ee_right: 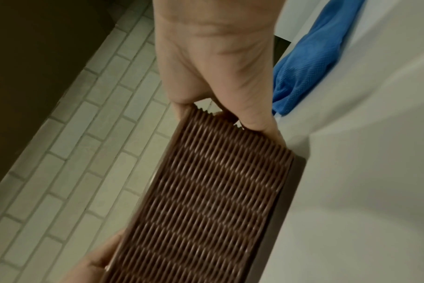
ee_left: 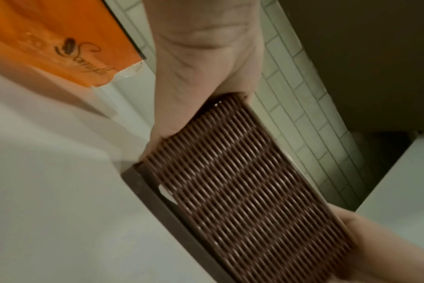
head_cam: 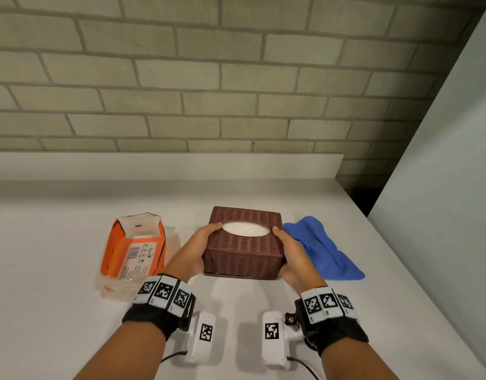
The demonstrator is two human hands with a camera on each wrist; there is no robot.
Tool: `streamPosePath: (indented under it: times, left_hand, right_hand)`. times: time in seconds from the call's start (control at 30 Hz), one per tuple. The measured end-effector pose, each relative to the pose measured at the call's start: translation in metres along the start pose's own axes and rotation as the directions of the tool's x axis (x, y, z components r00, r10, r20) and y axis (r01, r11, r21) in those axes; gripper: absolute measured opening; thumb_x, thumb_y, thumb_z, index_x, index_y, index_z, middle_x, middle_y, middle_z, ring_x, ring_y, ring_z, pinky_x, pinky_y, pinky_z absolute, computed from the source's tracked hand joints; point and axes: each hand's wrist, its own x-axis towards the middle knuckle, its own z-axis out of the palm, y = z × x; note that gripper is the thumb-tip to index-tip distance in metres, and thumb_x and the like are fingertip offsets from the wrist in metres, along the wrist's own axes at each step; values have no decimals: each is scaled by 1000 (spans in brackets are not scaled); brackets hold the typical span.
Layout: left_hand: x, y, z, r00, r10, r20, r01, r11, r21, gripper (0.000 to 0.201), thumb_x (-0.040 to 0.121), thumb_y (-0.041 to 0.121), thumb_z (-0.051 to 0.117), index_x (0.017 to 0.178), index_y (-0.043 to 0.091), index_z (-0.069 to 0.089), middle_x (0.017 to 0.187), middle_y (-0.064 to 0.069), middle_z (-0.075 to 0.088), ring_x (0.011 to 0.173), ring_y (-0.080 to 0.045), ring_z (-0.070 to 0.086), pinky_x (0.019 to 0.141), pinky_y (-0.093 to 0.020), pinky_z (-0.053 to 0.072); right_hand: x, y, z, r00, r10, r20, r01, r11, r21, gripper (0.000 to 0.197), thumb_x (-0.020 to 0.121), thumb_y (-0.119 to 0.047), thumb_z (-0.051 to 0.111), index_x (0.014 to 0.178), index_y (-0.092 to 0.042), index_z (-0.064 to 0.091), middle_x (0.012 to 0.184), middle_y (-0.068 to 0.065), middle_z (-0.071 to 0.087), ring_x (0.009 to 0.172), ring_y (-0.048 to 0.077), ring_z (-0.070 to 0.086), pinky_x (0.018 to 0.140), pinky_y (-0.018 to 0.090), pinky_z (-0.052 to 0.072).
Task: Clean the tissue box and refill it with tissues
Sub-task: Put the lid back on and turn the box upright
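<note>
A brown woven tissue box (head_cam: 243, 252) (ee_left: 242, 187) (ee_right: 206, 201) stands on the white counter (head_cam: 58, 242), with white tissue (head_cam: 246, 229) showing in its oval top opening. My left hand (head_cam: 195, 248) (ee_left: 201, 72) grips its left side, thumb on the top edge. My right hand (head_cam: 292, 253) (ee_right: 220, 72) grips the right side the same way. The box's dark base (ee_left: 157, 201) (ee_right: 278, 210) shows below the woven cover. An opened orange tissue pack (head_cam: 133, 250) (ee_left: 61, 38) lies left of the box with tissues inside. A blue cloth (head_cam: 322, 248) (ee_right: 310, 61) lies to the right.
A light brick wall (head_cam: 209, 78) rises behind a raised ledge (head_cam: 154, 165) at the counter's back. A pale panel (head_cam: 442, 160) stands at the right, with a dark gap beside the counter's right edge.
</note>
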Motion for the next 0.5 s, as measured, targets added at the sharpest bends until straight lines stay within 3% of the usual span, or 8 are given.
streamPosePath:
  times: [0.07,0.1,0.17,0.23,0.37,0.43,0.5]
  left_hand:
    - [-2,2,1,1000,4,-9,-4,1000,15,24,94,30,50,101,12,64,92,-9,69,83,-24,64,65,-33,48]
    - [-2,3,1,1000,6,-22,-6,1000,17,23,94,29,50,101,12,63,92,-9,68,82,-24,64,64,-33,48]
    - [-5,5,1,999,5,-46,-4,1000,25,22,95,28,50,101,11,62,92,-9,67,81,-24,63,63,-33,47]
    - [-5,5,-1,998,1,-66,1,1000,28,23,95,29,50,102,11,62,96,-9,67,83,-23,63,62,-33,47]
    - [-7,2,3,992,26,-125,-18,998,68,28,98,36,43,93,14,59,88,-2,64,78,-16,59,60,-30,43]
    - [-8,1,8,989,30,-147,-20,997,72,28,100,37,39,99,14,56,86,-1,62,75,-14,57,63,-29,43]
    - [-10,2,11,987,31,-155,-17,996,89,31,100,37,38,111,13,55,99,-6,63,77,-16,56,74,-31,42]
  right_hand:
    - [2,0,0,1000,-4,-7,4,1000,-9,17,96,-26,52,88,-17,65,83,3,67,75,18,62,63,34,49]
    - [3,0,2,1000,-14,-24,14,1000,-23,17,95,-27,53,98,-15,65,88,4,67,76,19,62,62,33,50]
    - [7,3,6,996,-46,-72,39,996,-86,36,95,-31,53,126,-12,52,106,8,65,84,19,63,65,33,51]
    - [12,6,6,992,-95,-78,79,977,-196,48,98,-35,47,140,-17,36,127,8,57,99,21,59,77,34,49]
    - [16,6,7,990,-144,3,136,926,-352,47,102,-37,35,146,-21,32,142,7,49,124,24,51,94,33,43]
    - [16,2,8,989,-149,17,143,896,-420,45,103,-34,31,146,-19,33,143,7,47,128,25,48,98,32,40]
    - [17,-3,8,985,-169,19,155,844,-513,44,104,-33,29,144,-16,36,142,10,47,128,27,47,100,31,37]
